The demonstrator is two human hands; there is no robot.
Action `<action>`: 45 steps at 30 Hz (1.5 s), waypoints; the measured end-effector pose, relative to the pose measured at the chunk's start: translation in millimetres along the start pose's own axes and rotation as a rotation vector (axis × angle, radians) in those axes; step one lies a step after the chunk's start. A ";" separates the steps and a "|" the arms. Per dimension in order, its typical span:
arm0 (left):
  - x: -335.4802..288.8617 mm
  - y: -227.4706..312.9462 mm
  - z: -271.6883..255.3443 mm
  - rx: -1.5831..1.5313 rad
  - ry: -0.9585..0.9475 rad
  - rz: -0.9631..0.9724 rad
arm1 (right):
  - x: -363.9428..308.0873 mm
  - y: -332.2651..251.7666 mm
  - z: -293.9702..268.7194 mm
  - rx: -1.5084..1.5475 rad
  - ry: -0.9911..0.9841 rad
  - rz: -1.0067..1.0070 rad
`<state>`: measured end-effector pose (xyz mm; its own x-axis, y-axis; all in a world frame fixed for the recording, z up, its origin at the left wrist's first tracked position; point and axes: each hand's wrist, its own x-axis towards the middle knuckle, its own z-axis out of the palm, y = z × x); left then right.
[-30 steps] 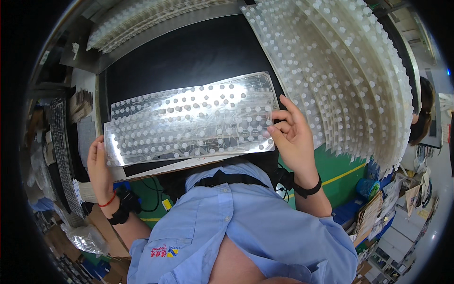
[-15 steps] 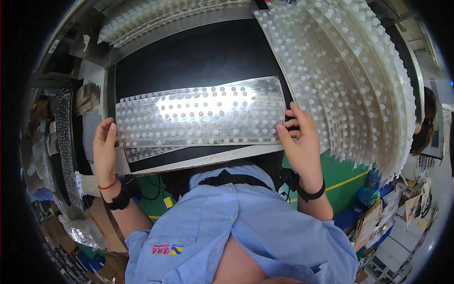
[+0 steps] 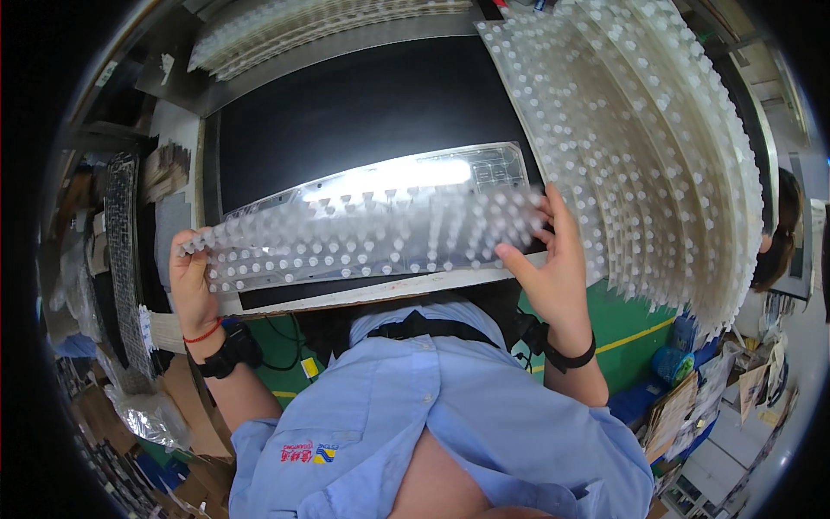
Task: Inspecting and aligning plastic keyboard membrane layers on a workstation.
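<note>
A clear plastic sheet dotted with rows of white domes (image 3: 350, 261) spans the space between my hands, its upper part smeared by motion. My left hand (image 3: 192, 290) pinches its left end, thumb and fingers closed at the edge. At the right end my right hand (image 3: 560, 277) has its thumb in front and its fingers at the edge, partly hidden. Under the dotted sheet, and showing beyond its far edge, lies a flat clear film with printed circuit lines (image 3: 500, 164). A bright lamp reflection covers part of that film.
A black work surface (image 3: 363, 104) with a pale front edge (image 3: 363, 297) is beneath. Fanned dome sheets (image 3: 640, 164) stand high on the right. More sheets (image 3: 346, 24) sit on a back ledge. Papers (image 3: 164, 169) lie at left. Another person (image 3: 782, 229) is at far right.
The dome sheet's far part has lifted and curled toward me, baring more of the circuit film below. My left hand has turned and closed round its end; my right hand has shifted slightly.
</note>
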<state>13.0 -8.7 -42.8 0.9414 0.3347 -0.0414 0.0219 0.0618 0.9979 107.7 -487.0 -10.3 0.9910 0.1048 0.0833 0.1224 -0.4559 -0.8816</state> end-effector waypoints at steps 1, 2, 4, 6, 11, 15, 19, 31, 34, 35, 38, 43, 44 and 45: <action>-1.0 -1.5 0.0 -0.009 0.059 0.019 | -1.0 0.1 0.5 0.099 -0.008 -0.008; -2.5 -0.7 0.3 -0.018 0.116 0.038 | -2.1 -4.8 -0.9 0.103 -0.012 -0.013; -4.6 2.6 7.8 -0.030 0.102 0.021 | -4.9 -16.0 -8.4 0.695 -0.243 0.187; -4.3 10.7 14.5 -0.049 0.074 0.007 | -8.9 -17.3 -17.7 0.647 -0.304 0.179; -10.0 27.9 36.0 -0.175 -0.041 0.024 | -23.1 -36.2 -56.6 0.520 -0.138 0.146; -10.1 33.3 48.6 0.412 -0.009 0.180 | -51.9 -47.3 -110.0 0.684 0.284 -0.004; -12.0 41.4 68.9 1.032 -0.039 0.262 | -86.1 -50.4 -175.2 0.491 0.751 -0.087; -11.4 43.3 81.0 1.137 -0.041 0.067 | -77.2 -22.9 -254.1 -0.114 0.960 0.028; -12.8 36.5 74.9 0.926 -0.032 0.113 | -63.1 -41.6 -244.4 -0.159 1.033 0.007; -14.0 35.6 70.1 0.934 -0.030 0.106 | -62.7 -41.7 -243.0 -0.487 1.102 -0.063; -11.1 22.6 53.7 0.359 0.031 0.016 | -70.5 -45.6 -235.6 -0.319 1.237 0.079; -12.3 32.3 49.4 0.037 -0.023 -0.206 | -71.4 -53.3 -206.0 -0.462 1.311 -0.091; -12.9 27.7 41.3 0.090 -0.042 -0.188 | -70.5 -53.9 -202.2 -0.312 1.290 -0.232; -13.9 21.0 31.2 0.140 -0.061 -0.173 | -69.9 -55.2 -196.1 -0.165 1.260 -0.371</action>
<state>10.9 -41.4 -19.7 0.9381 0.2728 -0.2134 0.2271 -0.0194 0.9737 42.3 -642.6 123.7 0.2585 -0.6009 0.7564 0.3119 -0.6892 -0.6540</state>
